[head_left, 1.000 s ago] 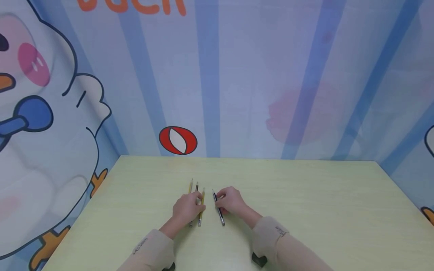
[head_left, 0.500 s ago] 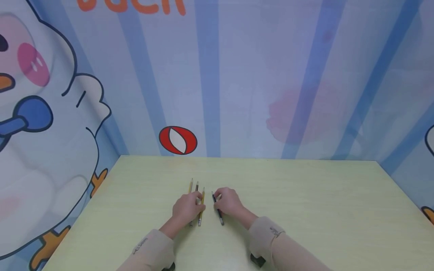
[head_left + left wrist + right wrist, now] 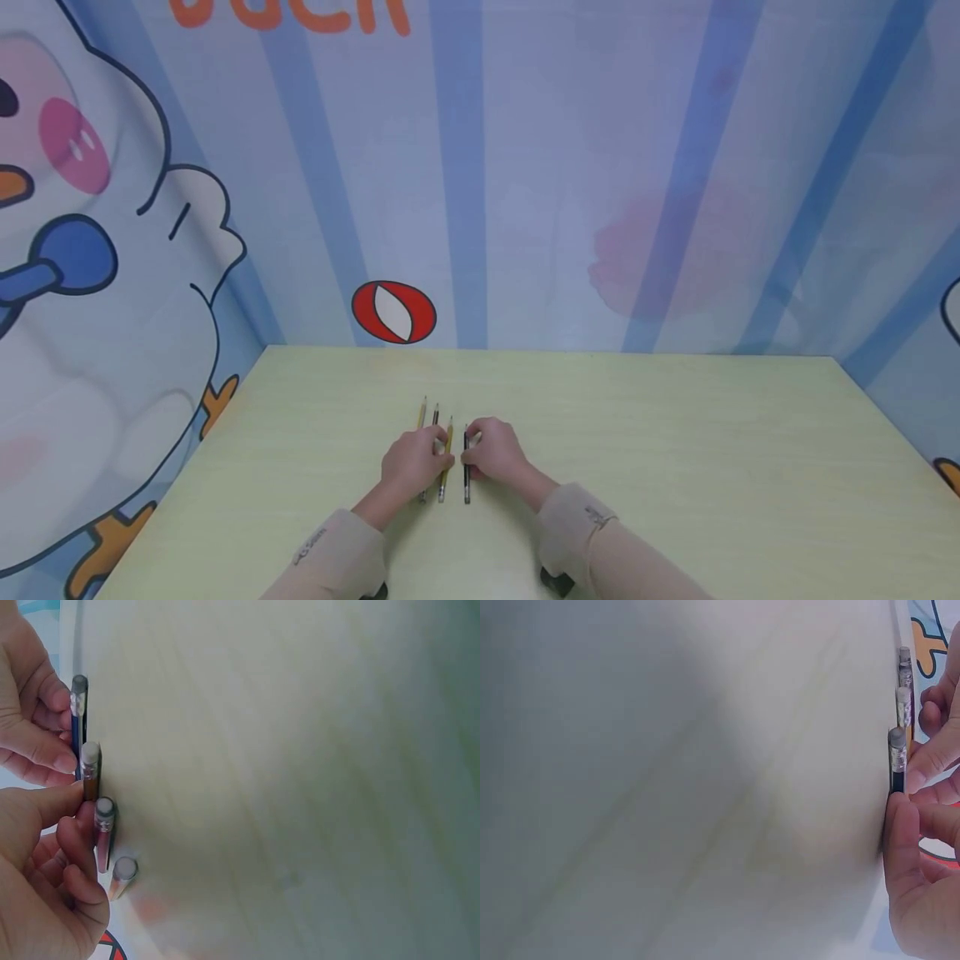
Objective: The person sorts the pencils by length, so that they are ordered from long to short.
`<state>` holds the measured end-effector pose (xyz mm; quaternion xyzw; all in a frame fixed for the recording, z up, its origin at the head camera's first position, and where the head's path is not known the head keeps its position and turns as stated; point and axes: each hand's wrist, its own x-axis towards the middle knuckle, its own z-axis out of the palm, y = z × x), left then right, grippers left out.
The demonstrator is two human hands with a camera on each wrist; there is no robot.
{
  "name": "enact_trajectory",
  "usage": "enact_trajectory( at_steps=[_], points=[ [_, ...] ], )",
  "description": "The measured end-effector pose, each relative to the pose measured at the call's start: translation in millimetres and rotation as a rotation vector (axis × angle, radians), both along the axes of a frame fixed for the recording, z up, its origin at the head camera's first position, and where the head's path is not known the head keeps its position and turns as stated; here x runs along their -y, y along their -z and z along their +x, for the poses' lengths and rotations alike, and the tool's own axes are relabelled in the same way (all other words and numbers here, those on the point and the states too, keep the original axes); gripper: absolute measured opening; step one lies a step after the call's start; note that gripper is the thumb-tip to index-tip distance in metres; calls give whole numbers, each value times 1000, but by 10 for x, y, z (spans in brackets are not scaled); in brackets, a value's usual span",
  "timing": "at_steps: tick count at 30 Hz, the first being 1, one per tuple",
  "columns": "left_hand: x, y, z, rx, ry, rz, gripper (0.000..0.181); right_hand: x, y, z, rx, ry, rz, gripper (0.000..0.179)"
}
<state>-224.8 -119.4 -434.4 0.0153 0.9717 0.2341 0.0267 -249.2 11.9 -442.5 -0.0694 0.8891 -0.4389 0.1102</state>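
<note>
My left hand (image 3: 411,460) pinches a yellow pencil (image 3: 442,486) lying on the table, thumb on its side. Under that hand's far side lie a dark pencil (image 3: 436,412) and another yellow pencil (image 3: 422,410), their middles covered by it. Just right of these, my right hand (image 3: 497,451) holds a black pencil (image 3: 467,485) between thumb and fingers. A small gap separates the black pencil from the yellow one. All the tips point away from me. In the left wrist view the eraser ends (image 3: 91,754) stand in a staggered row.
The pale wooden table (image 3: 675,450) reaches back to a blue striped cloth backdrop (image 3: 540,208) printed with cartoon ducks. A printed red and white ball (image 3: 393,312) shows on the cloth just above the table's back edge.
My right hand has moved left with the black pencil, bringing it closer to the others. The pencil has turned from slanted to nearly straight. My left hand has stayed in place.
</note>
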Motion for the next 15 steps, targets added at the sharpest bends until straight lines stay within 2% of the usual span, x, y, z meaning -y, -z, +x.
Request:
enact_trajectory(
  at_steps=[4,15],
  points=[
    [-4,-1,-5,8,-6,-2,28,33,13,-4,26,34,-7,29],
    [-7,21,-15,8,-10,-5,27,57,27,-17,23,68,-50,29]
  ],
)
